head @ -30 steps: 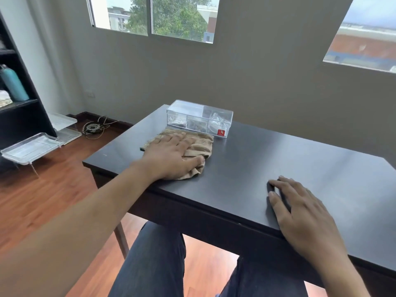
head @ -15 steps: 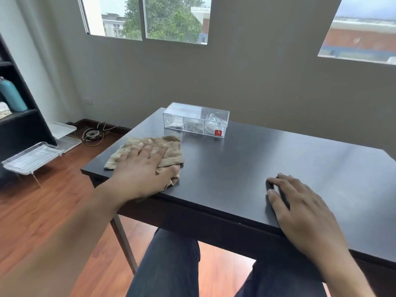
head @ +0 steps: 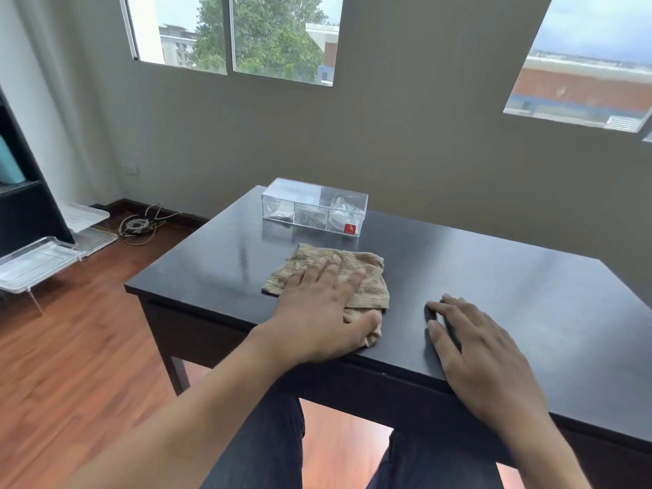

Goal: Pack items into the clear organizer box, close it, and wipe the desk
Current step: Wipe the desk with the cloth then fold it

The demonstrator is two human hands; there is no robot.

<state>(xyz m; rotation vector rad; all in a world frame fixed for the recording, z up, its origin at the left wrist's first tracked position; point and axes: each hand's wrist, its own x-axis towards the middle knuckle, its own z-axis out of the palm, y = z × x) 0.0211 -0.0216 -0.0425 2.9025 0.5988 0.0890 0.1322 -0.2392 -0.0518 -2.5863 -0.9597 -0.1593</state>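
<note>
Cloth (head: 367, 277) flat beneath left hand (head: 323, 312)

Grey-beige wall (head: 405, 135), two daylit windows (head: 233, 33) showing trees and buildings, reddish wood floor (head: 70, 347), dark shelf unit (head: 21, 206) at left, clear trays (head: 38, 259) beside it, coiled cables (head: 137, 225) by the skirting

The clear box (head: 314, 207) sits closed at the far edge of the dark desk (head: 494, 277), a red label at its front corner. A crumpled tan cloth (head: 367, 277) lies just before it.
</note>
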